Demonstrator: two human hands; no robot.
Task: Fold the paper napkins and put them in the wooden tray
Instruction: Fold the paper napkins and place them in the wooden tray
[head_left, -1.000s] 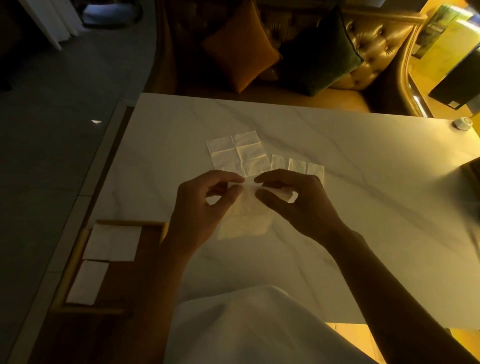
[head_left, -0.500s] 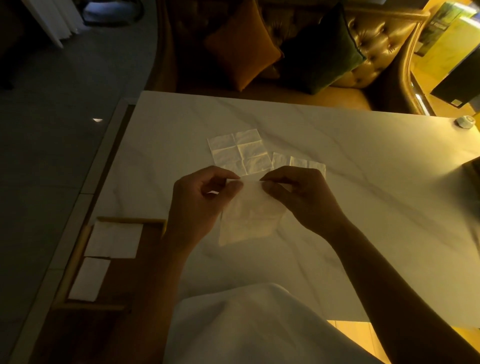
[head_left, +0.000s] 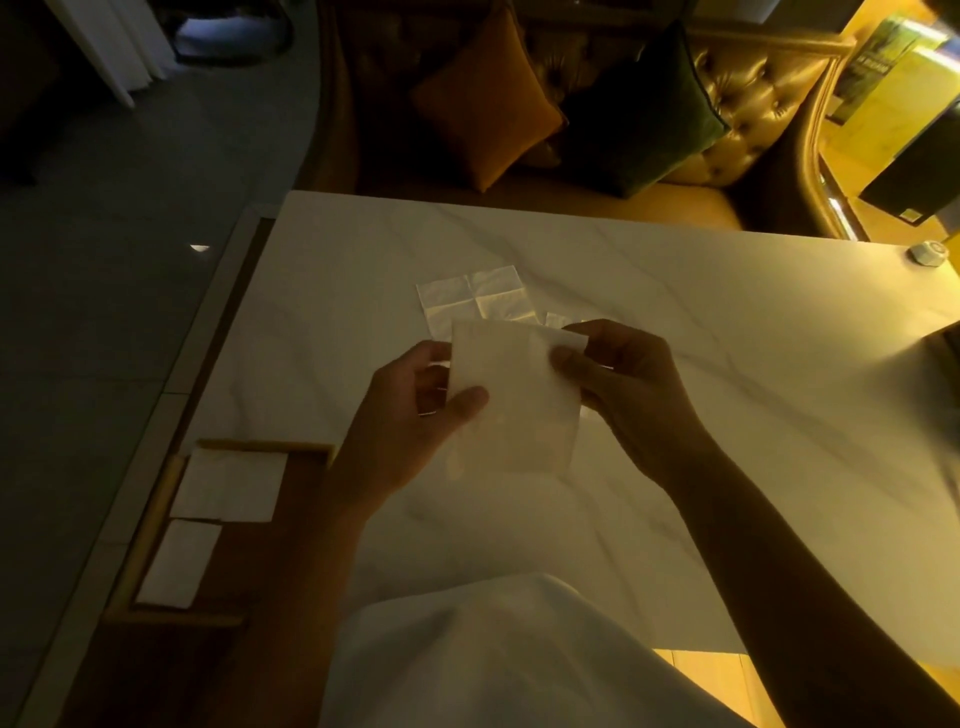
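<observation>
A white paper napkin (head_left: 514, 400) is held up above the marble table (head_left: 727, 415), folded to a tall rectangle. My left hand (head_left: 410, 431) grips its left edge with the thumb on the front. My right hand (head_left: 623, 384) pinches its upper right corner. Behind them an unfolded, creased napkin (head_left: 470, 301) lies flat on the table, and a further napkin (head_left: 558, 319) peeks out past my right hand. The wooden tray (head_left: 150, 525) sits low at the left and holds two folded napkins, one square (head_left: 231, 486) and one narrower (head_left: 179, 561).
A sofa with an orange cushion (head_left: 483, 104) and a dark green cushion (head_left: 649, 109) stands beyond the table's far edge. A small round white object (head_left: 930, 254) rests at the table's far right. White cloth (head_left: 493, 654) covers my lap at the near edge.
Both hands have lifted the napkin off the table and spread it upright, so it now covers part of the flat napkins behind. The view has tilted slightly.
</observation>
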